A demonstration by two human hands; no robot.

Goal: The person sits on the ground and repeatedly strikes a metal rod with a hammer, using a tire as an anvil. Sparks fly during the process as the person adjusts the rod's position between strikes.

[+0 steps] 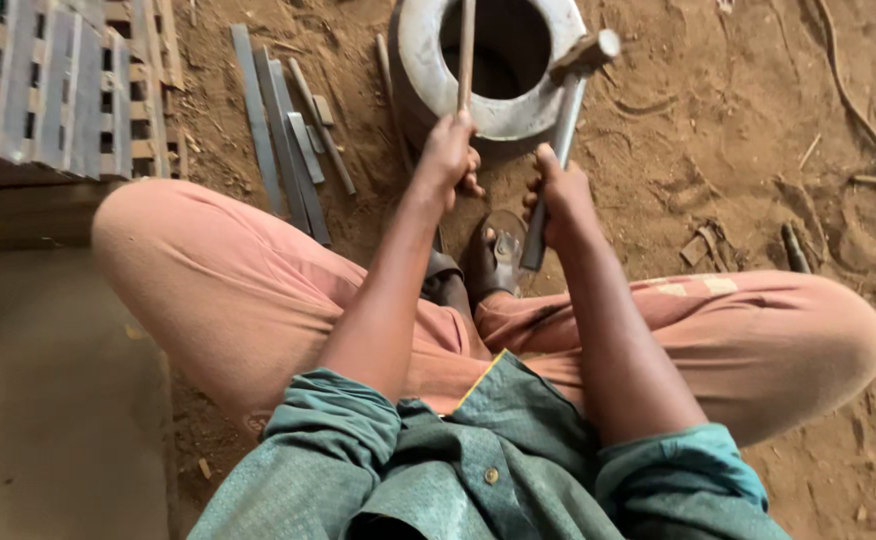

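Note:
I sit on the dirt ground with my knees spread, in salmon trousers and a green shirt. My left hand [448, 152] is closed around a thin wooden rod [467, 50] that stands upright into the opening of a round metal ring [428, 70]. My right hand [558, 200] grips the metal handle of a hammer [570, 110]. The hammer's head rests against the ring's right rim. A small round metal piece [506, 232] lies on the ground just below my hands, between my feet.
Several flat metal strips [283, 140] lie on the dirt left of the ring. A slatted metal-and-wood grate [58, 90] fills the top-left corner. A concrete slab [48, 400] lies at the left. Scraps and a root [858, 110] are scattered at the right.

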